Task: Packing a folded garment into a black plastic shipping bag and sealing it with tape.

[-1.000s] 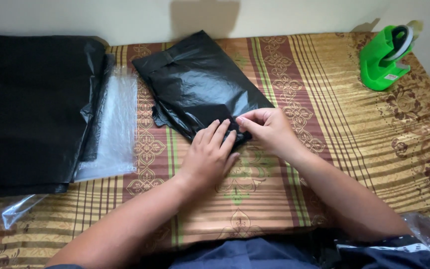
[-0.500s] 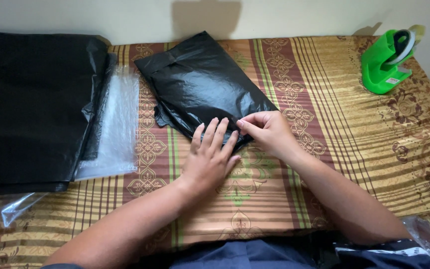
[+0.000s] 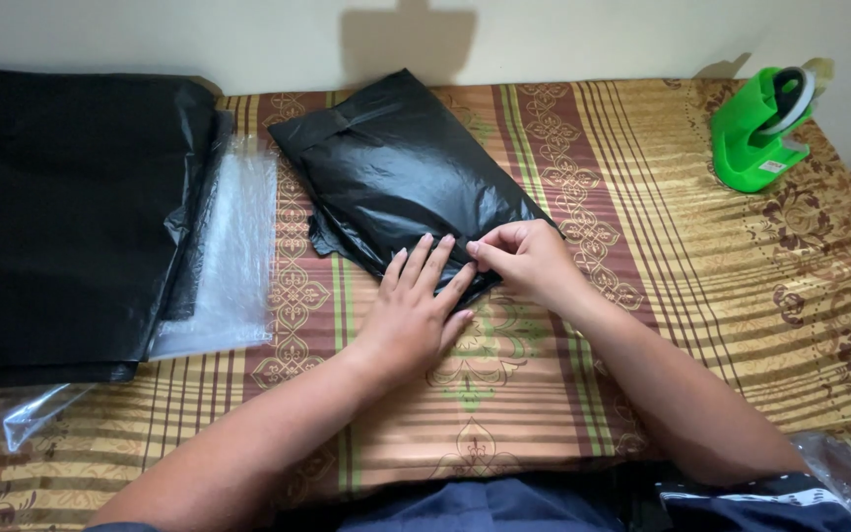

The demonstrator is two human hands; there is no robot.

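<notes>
A black plastic-wrapped parcel lies tilted on a striped, patterned cloth. My left hand rests flat with fingers spread on the parcel's near edge, pressing it down. Just to its right, my right hand pinches the same edge of black plastic between thumb and fingertips. The two hands nearly touch at the parcel's lower corner.
A stack of black plastic bags lies at the left, with clear plastic sheets showing beneath it. A green tape dispenser stands at the far right. A pale wall runs along the back edge.
Both hands stay at the parcel's near edge. My left fingers have slid slightly along the plastic, and my right hand has tightened its pinch on the fold.
</notes>
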